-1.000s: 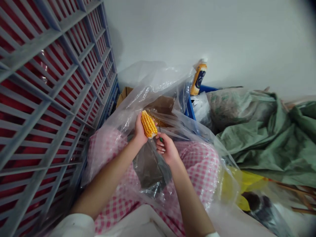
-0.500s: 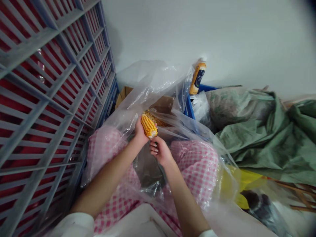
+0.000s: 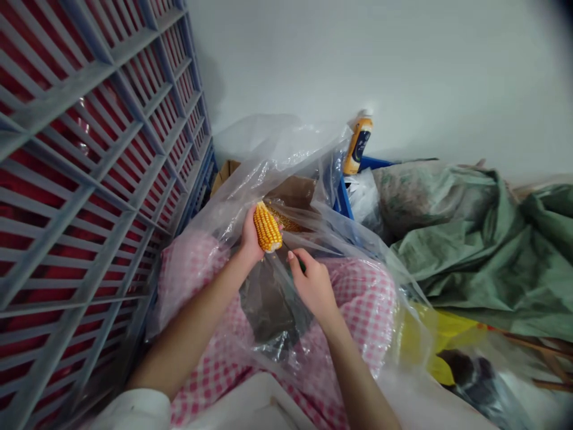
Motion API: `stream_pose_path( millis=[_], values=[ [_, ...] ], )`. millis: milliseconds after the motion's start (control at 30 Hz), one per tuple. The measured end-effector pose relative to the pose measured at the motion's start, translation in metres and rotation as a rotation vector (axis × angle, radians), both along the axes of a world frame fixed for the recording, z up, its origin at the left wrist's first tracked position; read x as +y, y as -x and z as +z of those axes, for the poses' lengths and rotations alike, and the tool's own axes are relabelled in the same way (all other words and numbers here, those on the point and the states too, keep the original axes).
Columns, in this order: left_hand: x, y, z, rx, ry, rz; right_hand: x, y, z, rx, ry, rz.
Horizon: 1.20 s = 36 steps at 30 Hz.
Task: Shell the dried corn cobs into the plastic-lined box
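Nearest to us: white sleeves (image 3: pixel 134 409) at the bottom edge, both forearms bare and reaching forward over the lap (image 3: pixel 367 298), which is in pink-and-white check. A clear plastic sheet (image 3: pixel 277 155) lies over the lap and rises toward the far side. A darker grey film sags in the hollow between the knees.

Right hand (image 3: pixel 313 283): above the middle of the lap, back toward us, fingers curled, thumb pointing at the cob. A speck of green shows at the fingers. We cannot tell whether the hand grips anything.

Left hand (image 3: pixel 250 236): closed around the corn cob (image 3: pixel 267 227), holding it from the left side with its blunt end downward. The cob hangs over the far edge of the lap, just short of the right thumb and not touching it.

Progress, as we judge it: the cob's visible face carries unbroken yellow rows, so this one looks barely started. Just beyond it, loose kernels (image 3: pixel 286 221) lie in a cardboard box (image 3: pixel 290 191) under the plastic, which suggests that other cobs have already been stripped.

Farther out:
- Left: a tall stack of grey-blue slatted crates (image 3: pixel 89 179), red showing through.
- Behind the box: an orange bottle (image 3: pixel 359 143) standing on a blue crate edge (image 3: pixel 342 197).
- Right: crumpled green cloth (image 3: pixel 470 239), with a yellow bag (image 3: pixel 430 340) nearer us.
- Beyond all: a white wall (image 3: pixel 403 60).
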State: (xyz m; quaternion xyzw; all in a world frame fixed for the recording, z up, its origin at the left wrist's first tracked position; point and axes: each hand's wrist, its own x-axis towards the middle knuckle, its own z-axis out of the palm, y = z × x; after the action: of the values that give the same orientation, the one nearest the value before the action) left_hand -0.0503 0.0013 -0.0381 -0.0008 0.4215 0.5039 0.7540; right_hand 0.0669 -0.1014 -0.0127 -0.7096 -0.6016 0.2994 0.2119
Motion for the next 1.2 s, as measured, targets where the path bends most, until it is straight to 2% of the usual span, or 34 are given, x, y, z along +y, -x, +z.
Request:
stream_pose_path(
  millis=[233,433,700,967,1200],
  values=[
    [-0.001,0.0,0.0,0.012,0.001,-0.008,0.0,0.006,0.009,-0.205,0.036,0.041],
    [-0.001,-0.001,0.001,0.009,0.011,-0.006,0.001,0.01,0.009,-0.252,0.037,0.03],
    [-0.004,-0.003,-0.002,0.054,0.011,-0.001,0.003,0.018,0.006,-0.204,0.05,0.007],
    [-0.008,-0.007,-0.007,0.075,0.024,-0.008,0.0,0.027,-0.001,-0.178,-0.02,-0.028],
    [-0.012,-0.009,-0.009,0.043,0.041,0.038,-0.001,0.029,-0.01,-0.02,-0.086,-0.118]
  ],
)
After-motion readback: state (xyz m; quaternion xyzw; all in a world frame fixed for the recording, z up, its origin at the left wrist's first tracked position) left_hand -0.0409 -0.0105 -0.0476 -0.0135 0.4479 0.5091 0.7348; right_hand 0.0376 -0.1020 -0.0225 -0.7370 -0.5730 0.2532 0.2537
